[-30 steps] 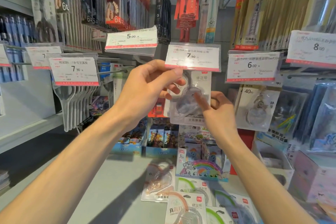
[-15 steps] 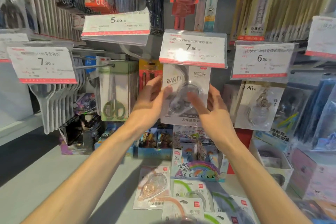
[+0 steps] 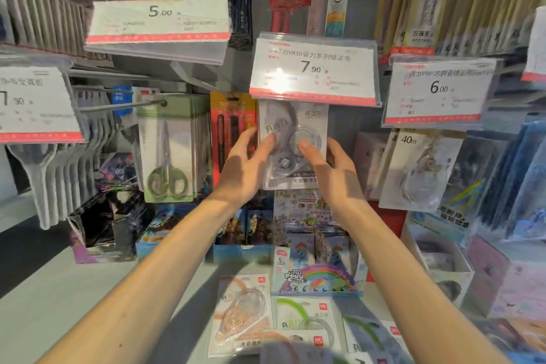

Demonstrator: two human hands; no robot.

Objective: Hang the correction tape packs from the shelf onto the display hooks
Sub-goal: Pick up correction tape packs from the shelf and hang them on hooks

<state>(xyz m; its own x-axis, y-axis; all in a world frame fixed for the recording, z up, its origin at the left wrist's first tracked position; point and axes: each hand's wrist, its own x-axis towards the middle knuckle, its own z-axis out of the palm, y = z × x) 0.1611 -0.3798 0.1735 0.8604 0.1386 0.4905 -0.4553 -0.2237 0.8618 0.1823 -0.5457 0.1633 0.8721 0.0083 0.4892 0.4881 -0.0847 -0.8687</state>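
Note:
A clear correction tape pack (image 3: 295, 124) with a white card hangs straight under the 7.90 price tag (image 3: 313, 68); the hook itself is hidden behind that tag. My left hand (image 3: 248, 165) pinches the pack's left edge, thumb on the front and fingers behind. On the pack's right side, my right hand (image 3: 331, 168) holds it the same way. Several more correction tape packs lie flat on the grey shelf (image 3: 74, 289) below, among them an orange one (image 3: 242, 313) and a green one (image 3: 304, 316).
Left of the pack hang a red pen pack (image 3: 230, 127) and green scissors packs (image 3: 167, 151), with a bare hook (image 3: 124, 105) above them. A 40m tape pack (image 3: 422, 171) hangs right under the 6.00 tag (image 3: 437, 89). Card boxes (image 3: 319, 278) stand behind the shelf packs.
My left hand has come down from the pack's top by the tag to its left edge. The pack now hangs lower and straighter under the tag, with both hands at its sides.

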